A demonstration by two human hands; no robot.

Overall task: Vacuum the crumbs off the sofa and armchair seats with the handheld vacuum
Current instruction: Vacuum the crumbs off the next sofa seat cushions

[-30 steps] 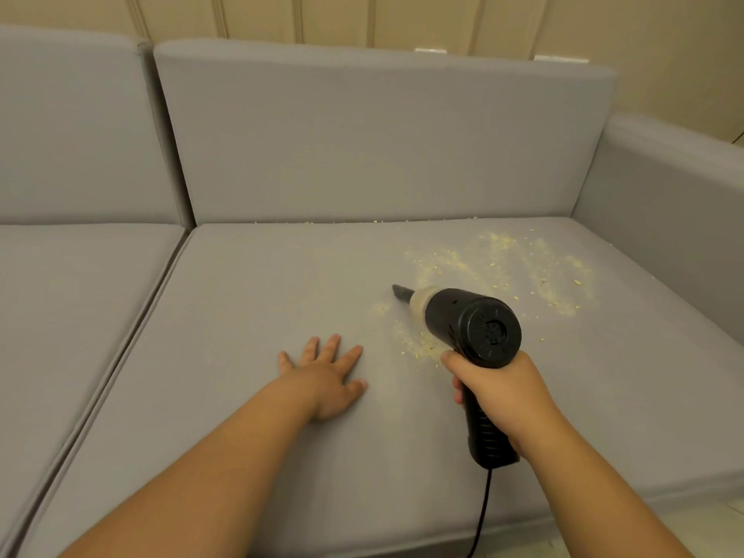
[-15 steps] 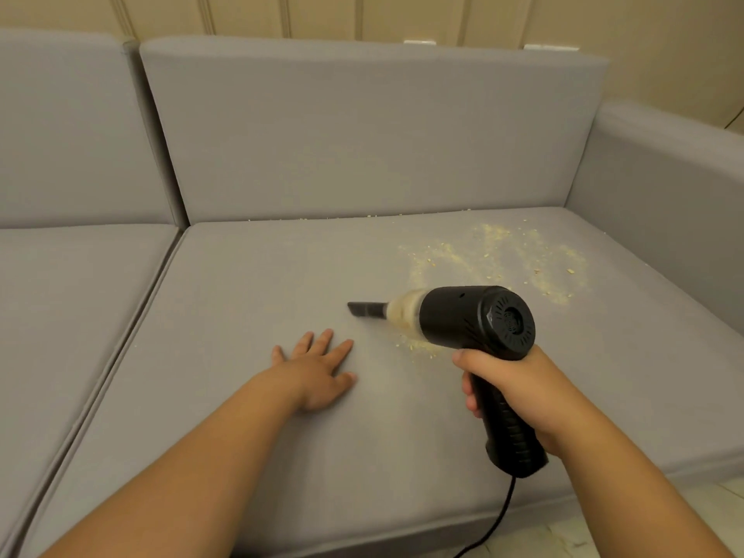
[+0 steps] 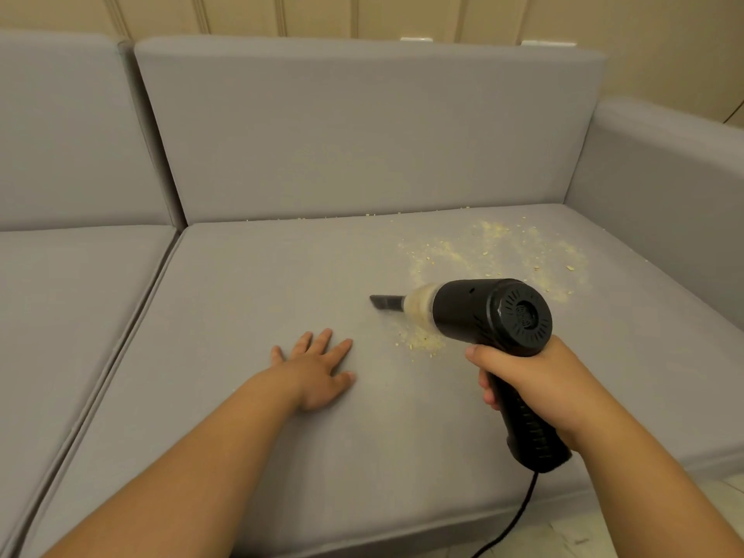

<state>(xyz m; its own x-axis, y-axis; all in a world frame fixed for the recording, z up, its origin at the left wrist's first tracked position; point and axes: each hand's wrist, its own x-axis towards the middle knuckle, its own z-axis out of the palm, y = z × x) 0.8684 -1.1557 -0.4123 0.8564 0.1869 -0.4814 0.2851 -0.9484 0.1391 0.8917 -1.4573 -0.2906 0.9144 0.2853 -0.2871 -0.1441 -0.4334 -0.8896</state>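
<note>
The right grip (image 3: 535,390) clenches the handheld vacuum (image 3: 483,312) by its ribbed handle; it looks light and rigid. The left grip (image 3: 318,372) lies flat, released.

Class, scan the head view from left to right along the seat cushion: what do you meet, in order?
left hand → vacuum nozzle → small crumb patch → vacuum body → sofa armrest

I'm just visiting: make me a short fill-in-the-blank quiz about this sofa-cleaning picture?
1. The right hand grips the black ____ by its handle.
2. The left hand rests flat on the grey seat cushion, holding ____.
3. The biggest patch of crumbs lies on the cushion's ____ side.
4. A black ____ hangs from the bottom of the handle.

Missing words: vacuum; nothing; right; cord
</note>
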